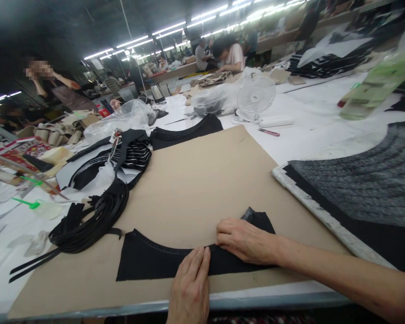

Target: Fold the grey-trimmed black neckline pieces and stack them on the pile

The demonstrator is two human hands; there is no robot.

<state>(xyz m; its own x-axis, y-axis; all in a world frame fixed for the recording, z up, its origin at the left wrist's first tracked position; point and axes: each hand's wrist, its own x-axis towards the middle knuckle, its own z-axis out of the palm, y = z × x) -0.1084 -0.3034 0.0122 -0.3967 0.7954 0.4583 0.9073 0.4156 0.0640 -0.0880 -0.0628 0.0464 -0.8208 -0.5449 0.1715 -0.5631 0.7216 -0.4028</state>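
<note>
A black curved piece of fabric (155, 261) lies flat on the tan board (202, 180) near the table's front edge. Its concave side faces away from me and carries a thin strip along the edge. My left hand (191, 283) rests on its middle, fingers stretched out and pressed down near the curved edge. Farther right, my right hand (245, 240) has its fingers bent and pinched together at that edge. At the piece's right end a greyish flap (249, 213) stands up a little. My right fingertips are partly hidden.
Bundled black strips (87, 225) lie left, beside striped black pieces (138, 153). Another curved black piece (189, 130) sits at the board's far edge. A white slab with dark grey pieces (357, 180) is right. Behind are a white fan (256, 94), a cutter (269, 132) and a green bottle (367, 94).
</note>
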